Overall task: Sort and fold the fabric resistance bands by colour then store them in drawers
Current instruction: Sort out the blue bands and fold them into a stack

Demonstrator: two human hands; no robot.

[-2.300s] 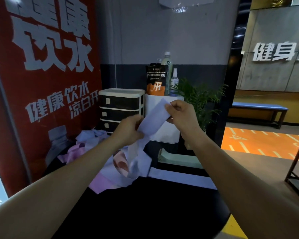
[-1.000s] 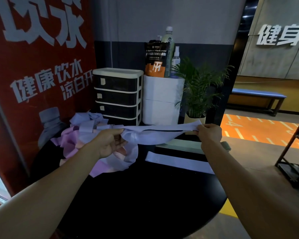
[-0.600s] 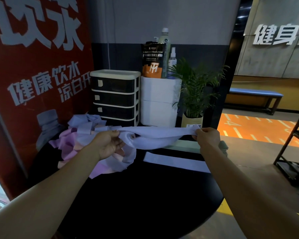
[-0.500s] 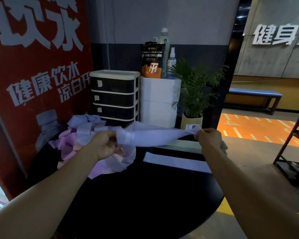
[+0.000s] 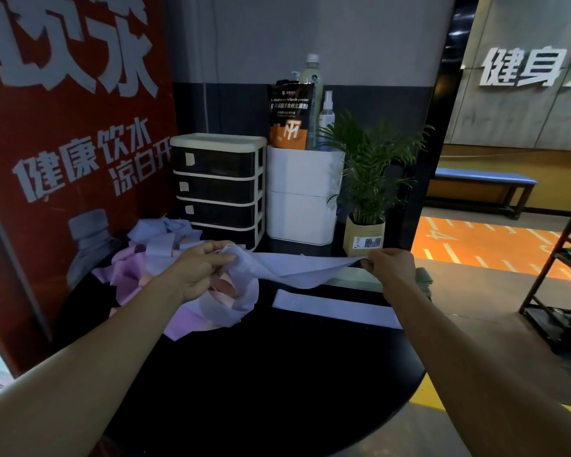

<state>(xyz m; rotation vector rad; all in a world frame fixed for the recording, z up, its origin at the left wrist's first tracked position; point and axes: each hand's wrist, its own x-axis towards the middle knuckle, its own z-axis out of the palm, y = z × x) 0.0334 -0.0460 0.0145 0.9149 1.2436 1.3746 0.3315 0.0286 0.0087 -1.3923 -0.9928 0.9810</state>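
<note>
Lavender band (image 5: 297,267) stretched level above the round black table (image 5: 277,384), between both hands. Left hand (image 5: 200,268) pinches its bunched left end, just over the heap of bands (image 5: 152,258); right hand (image 5: 391,267) pinches the right end, fingers curled. A second lavender band (image 5: 337,308) lies flat on the table beneath. Drawer unit (image 5: 220,186) stands at the far edge, drawers closed, white bin (image 5: 302,199) and potted plant (image 5: 365,206) beside it. Bare tabletop toward the near rim.
</note>
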